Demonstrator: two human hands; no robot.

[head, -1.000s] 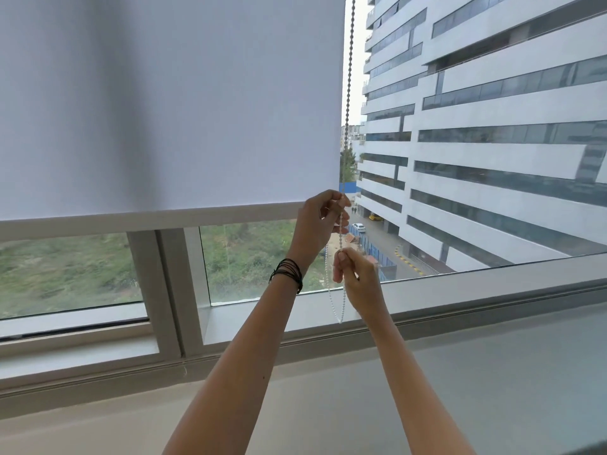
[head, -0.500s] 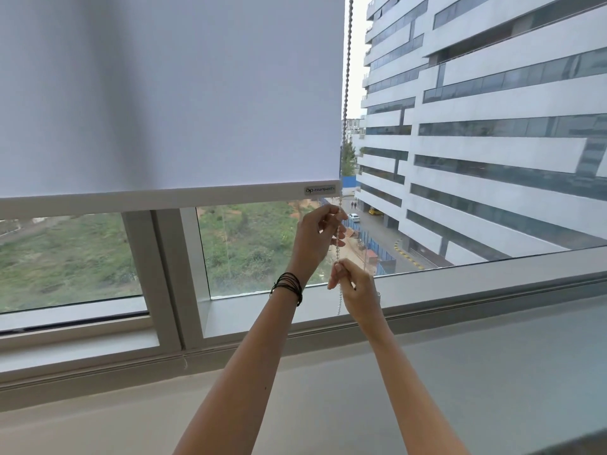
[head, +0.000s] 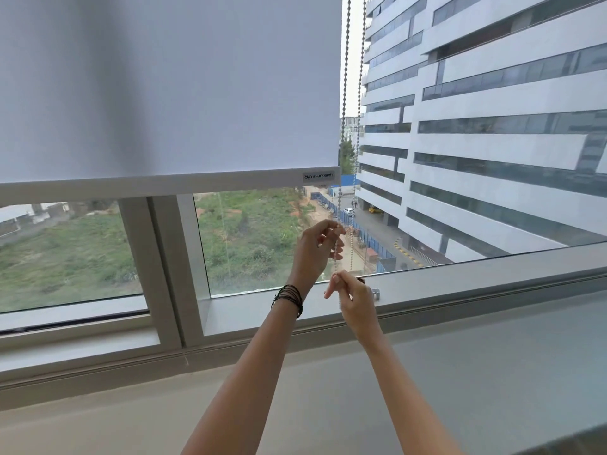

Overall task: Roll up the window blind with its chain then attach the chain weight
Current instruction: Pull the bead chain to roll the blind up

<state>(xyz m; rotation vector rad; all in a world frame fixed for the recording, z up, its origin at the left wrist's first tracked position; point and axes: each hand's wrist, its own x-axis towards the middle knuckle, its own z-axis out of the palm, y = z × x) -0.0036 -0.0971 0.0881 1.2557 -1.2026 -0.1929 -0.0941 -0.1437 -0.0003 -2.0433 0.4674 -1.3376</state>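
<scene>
The big white blind [head: 170, 87] covers the top of the window [head: 256, 244]. Its bottom bar [head: 164, 185] hangs partway up the glass, so there is more rolling to do. The bead chain [head: 344, 103] hangs in two strands just right of the blind.

The left hand [head: 317, 249] is higher. Its fingers are curled loosely, thumb and fingertips pinching the left strand. The right hand [head: 356, 298] is lower, near the window frame [head: 460, 284], fingers closed tight on the same strand.

To do this well, the person should pull one strand only, straight down, hand over hand, with slow, even tugs. No chain weight can be seen for sure.
</scene>
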